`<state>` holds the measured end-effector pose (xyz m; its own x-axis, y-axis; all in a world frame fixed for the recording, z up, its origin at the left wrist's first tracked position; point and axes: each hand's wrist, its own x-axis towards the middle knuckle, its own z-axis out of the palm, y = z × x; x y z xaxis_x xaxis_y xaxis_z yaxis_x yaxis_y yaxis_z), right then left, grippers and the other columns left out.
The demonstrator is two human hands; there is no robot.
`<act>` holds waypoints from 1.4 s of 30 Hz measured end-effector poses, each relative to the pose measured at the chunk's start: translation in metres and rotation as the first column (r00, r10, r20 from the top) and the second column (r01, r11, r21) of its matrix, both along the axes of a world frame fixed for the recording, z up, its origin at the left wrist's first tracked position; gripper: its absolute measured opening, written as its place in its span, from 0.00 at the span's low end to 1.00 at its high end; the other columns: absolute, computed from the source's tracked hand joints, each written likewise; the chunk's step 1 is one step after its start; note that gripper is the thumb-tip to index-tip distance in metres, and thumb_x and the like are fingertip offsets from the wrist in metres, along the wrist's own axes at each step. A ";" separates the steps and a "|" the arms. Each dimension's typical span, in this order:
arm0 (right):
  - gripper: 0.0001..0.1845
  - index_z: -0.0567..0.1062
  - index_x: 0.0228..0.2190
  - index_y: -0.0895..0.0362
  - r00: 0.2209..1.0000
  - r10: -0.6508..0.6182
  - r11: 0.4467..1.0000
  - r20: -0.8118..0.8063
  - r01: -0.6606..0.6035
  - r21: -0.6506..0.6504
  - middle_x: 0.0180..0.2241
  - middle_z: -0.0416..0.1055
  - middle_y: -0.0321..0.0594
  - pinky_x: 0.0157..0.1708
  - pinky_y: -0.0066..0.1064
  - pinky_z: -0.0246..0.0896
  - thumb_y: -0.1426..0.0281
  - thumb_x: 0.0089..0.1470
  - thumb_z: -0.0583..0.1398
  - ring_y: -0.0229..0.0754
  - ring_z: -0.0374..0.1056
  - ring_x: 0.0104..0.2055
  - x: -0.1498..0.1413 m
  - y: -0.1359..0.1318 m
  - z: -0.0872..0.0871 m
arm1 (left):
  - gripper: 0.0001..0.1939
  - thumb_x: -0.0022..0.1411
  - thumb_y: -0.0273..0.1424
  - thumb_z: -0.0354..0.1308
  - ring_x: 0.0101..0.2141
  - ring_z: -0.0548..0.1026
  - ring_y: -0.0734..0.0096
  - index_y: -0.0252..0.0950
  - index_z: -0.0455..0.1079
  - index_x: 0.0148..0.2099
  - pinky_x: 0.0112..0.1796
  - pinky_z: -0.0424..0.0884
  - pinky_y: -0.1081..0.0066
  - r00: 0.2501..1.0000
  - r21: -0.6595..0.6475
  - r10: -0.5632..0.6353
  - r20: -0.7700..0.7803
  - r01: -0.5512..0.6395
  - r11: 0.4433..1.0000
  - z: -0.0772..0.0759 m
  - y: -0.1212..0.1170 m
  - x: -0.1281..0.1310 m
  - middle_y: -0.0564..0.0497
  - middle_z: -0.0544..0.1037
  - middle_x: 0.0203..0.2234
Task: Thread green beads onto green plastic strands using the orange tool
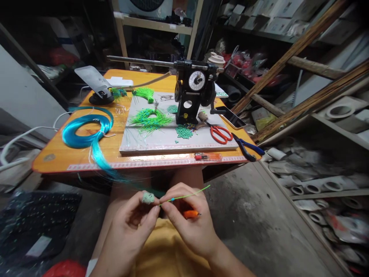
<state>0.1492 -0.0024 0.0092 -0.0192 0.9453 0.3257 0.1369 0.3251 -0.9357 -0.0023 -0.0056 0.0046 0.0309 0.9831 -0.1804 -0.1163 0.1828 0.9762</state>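
Observation:
Over my lap, my left hand and my right hand meet fingertip to fingertip. Both pinch a thin green cord, whose free end sticks out to the upper right. A small blue bead sits on the cord by my right fingertips. A mottled green wrap covers part of my left index finger. Tucked in my right palm is an orange tool with a dark tip; its kind is unclear. Teal strands trail from a blue coil on the table toward my hands.
On the wooden table stands a black hand-cranked winder. Around it lie green cord bundles, teal beads, red-handled scissors, pliers and a phone. A wooden ladder leans at the right.

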 end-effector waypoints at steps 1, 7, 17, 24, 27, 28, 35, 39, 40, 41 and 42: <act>0.04 0.81 0.33 0.56 1.000 0.000 1.000 0.011 0.000 0.006 0.30 0.78 0.42 0.28 0.30 0.65 0.75 0.56 0.64 0.41 0.72 0.31 0.000 0.000 0.000 | 0.08 0.55 0.34 0.69 0.29 0.74 0.73 0.37 0.74 0.33 0.31 0.73 0.79 1.000 -0.012 0.005 0.001 -0.005 1.000 -0.001 0.000 -0.001 0.54 0.75 0.27; 0.05 0.80 0.32 0.57 0.997 -0.004 0.999 0.072 0.000 0.046 0.30 0.79 0.41 0.28 0.28 0.66 0.76 0.56 0.64 0.40 0.73 0.32 0.002 0.000 0.002 | 0.14 0.56 0.39 0.69 0.32 0.77 0.68 0.39 0.75 0.41 0.34 0.76 0.76 0.999 -0.055 -0.015 -0.036 0.013 0.998 0.000 0.001 -0.006 0.50 0.79 0.32; 0.06 0.80 0.33 0.56 0.987 0.058 0.996 0.147 -0.067 0.057 0.30 0.79 0.41 0.30 0.29 0.67 0.77 0.56 0.63 0.40 0.73 0.31 -0.001 0.001 0.005 | 0.14 0.57 0.41 0.67 0.34 0.78 0.65 0.37 0.75 0.40 0.34 0.76 0.74 0.998 -0.047 -0.024 -0.064 0.021 0.999 -0.001 0.002 -0.012 0.49 0.79 0.33; 0.09 0.77 0.32 0.54 0.907 0.239 0.964 0.348 -0.263 0.023 0.32 0.77 0.39 0.30 0.28 0.67 0.79 0.54 0.60 0.40 0.72 0.32 0.002 0.001 -0.004 | 0.06 0.63 0.33 0.62 0.44 0.77 0.62 0.39 0.78 0.41 0.43 0.74 0.72 0.946 0.150 -0.290 -0.147 0.311 0.939 0.011 0.023 -0.005 0.47 0.76 0.42; 0.09 0.76 0.30 0.54 0.842 0.273 0.953 0.466 -0.303 -0.011 0.31 0.76 0.39 0.29 0.28 0.66 0.80 0.51 0.60 0.42 0.73 0.31 0.006 0.004 -0.003 | 0.04 0.61 0.28 0.63 0.39 0.76 0.66 0.38 0.76 0.32 0.42 0.73 0.73 0.944 0.188 -0.309 -0.113 0.325 0.927 0.014 0.031 0.002 0.50 0.73 0.35; 0.09 0.76 0.30 0.55 0.818 0.290 0.947 0.496 -0.321 -0.025 0.31 0.76 0.40 0.29 0.28 0.66 0.80 0.50 0.60 0.42 0.72 0.31 0.008 0.007 0.001 | 0.06 0.61 0.28 0.64 0.38 0.75 0.68 0.37 0.75 0.30 0.42 0.72 0.73 0.952 0.194 -0.292 -0.095 0.305 0.932 0.014 0.033 0.004 0.51 0.73 0.34; 0.07 0.79 0.36 0.56 0.712 -0.113 0.989 0.693 0.013 0.148 0.35 0.77 0.42 0.38 0.31 0.66 0.75 0.61 0.60 0.42 0.73 0.37 0.049 0.073 0.027 | 0.02 0.56 0.27 0.69 0.34 0.74 0.73 0.40 0.82 0.33 0.36 0.71 0.79 1.000 0.165 -0.013 0.028 0.008 0.986 0.002 0.036 0.002 0.53 0.76 0.30; 0.07 0.82 0.37 0.58 0.617 -0.260 0.965 0.743 0.154 0.211 0.37 0.76 0.47 0.39 0.38 0.64 0.73 0.60 0.62 0.49 0.72 0.38 0.062 0.115 0.022 | 0.09 0.52 0.30 0.72 0.34 0.77 0.70 0.39 0.82 0.38 0.36 0.75 0.76 0.998 0.017 0.038 0.054 -0.039 0.999 -0.006 0.034 0.000 0.51 0.81 0.31; 0.06 0.82 0.36 0.57 0.610 -0.256 0.966 0.750 0.149 0.209 0.36 0.76 0.46 0.38 0.38 0.64 0.72 0.59 0.63 0.49 0.72 0.37 0.062 0.121 0.020 | 0.09 0.51 0.31 0.72 0.33 0.77 0.70 0.38 0.81 0.37 0.35 0.75 0.76 0.998 0.009 0.044 0.053 -0.044 0.999 -0.008 0.034 0.000 0.51 0.81 0.30; 0.06 0.83 0.35 0.57 0.608 -0.252 0.968 0.753 0.143 0.208 0.35 0.76 0.45 0.38 0.37 0.64 0.73 0.58 0.63 0.48 0.72 0.36 0.061 0.126 0.019 | 0.08 0.51 0.31 0.72 0.32 0.77 0.70 0.37 0.81 0.35 0.34 0.75 0.77 0.997 0.013 0.053 0.052 -0.053 0.998 -0.009 0.033 0.000 0.51 0.81 0.29; 0.06 0.83 0.34 0.56 0.608 -0.248 0.969 0.754 0.137 0.208 0.35 0.76 0.45 0.38 0.36 0.64 0.73 0.58 0.63 0.47 0.72 0.36 0.060 0.130 0.017 | 0.07 0.51 0.31 0.72 0.31 0.76 0.71 0.37 0.80 0.34 0.33 0.74 0.78 0.997 0.027 0.058 0.053 -0.060 0.998 -0.010 0.033 0.000 0.52 0.80 0.28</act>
